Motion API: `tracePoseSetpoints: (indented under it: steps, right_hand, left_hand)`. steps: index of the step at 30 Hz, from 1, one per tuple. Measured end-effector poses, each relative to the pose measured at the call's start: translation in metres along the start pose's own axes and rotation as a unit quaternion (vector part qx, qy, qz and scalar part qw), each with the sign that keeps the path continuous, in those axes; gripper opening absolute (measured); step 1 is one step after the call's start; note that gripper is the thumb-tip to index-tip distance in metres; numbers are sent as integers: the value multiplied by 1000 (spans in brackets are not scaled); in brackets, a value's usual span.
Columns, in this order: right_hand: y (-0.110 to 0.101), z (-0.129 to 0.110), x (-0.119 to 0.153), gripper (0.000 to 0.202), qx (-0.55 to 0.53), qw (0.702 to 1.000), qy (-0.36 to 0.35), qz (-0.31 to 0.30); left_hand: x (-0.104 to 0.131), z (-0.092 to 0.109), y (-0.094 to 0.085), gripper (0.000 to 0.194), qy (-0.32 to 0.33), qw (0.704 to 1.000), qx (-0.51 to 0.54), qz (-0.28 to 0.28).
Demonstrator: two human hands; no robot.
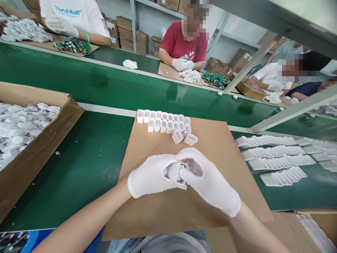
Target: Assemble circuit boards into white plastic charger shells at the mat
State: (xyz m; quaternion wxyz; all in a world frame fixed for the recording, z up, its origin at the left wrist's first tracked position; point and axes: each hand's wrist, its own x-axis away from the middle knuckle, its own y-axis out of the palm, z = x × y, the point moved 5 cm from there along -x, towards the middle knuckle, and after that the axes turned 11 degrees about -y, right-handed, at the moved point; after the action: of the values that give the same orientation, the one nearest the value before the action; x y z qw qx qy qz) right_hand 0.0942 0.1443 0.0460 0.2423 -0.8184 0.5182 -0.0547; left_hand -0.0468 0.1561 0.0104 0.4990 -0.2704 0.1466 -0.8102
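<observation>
So the little white housing is over the cardboard sheet, looks light, stiff, maybe slippery in gloves; I'd grip its outer walls. Left hand wraps it, right hand pinches its opening. Beyond the sheet: open cups, green belt, co-workers, shelving.

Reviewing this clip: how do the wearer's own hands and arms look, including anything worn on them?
Both hands, left and right, wear thin white fabric gloves with short cuffs ending at the wrist. The gloves cover the fingers and show no clear markings. No sleeves are visible on the forearms, and no cables, watch or bracelet show.
</observation>
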Motion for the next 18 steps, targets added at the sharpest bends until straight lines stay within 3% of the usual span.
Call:
tracePoseSetpoints:
  steps: [2, 5, 8, 10, 15, 18]
  right_hand:
    - [0, 0, 2, 32, 18, 1000, -19, 8]
    - [0, -6, 4, 38, 36, 994, -101, -28]
    - [1, -10, 8, 45, 53, 977, -197, -54]
    - [0, -8, 10, 39, 80, 972, -218, -42]
    - [-3, -2, 13, 22, 182, 968, -174, 8]
    - [-2, -2, 18, 21, 230, 961, -149, 19]
  left_hand:
    - [-1, -1, -1, 30, -7, 1000, 21, -12]
    - [-3, -1, 0, 45, 11, 990, 108, -91]
    - [-3, -2, 5, 42, 12, 964, 185, -190]
    - [-4, -5, 8, 40, -19, 953, 211, -218]
    - [-4, -3, 9, 26, -48, 966, 203, -153]
    - [0, 4, 11, 15, -46, 969, 193, -150]
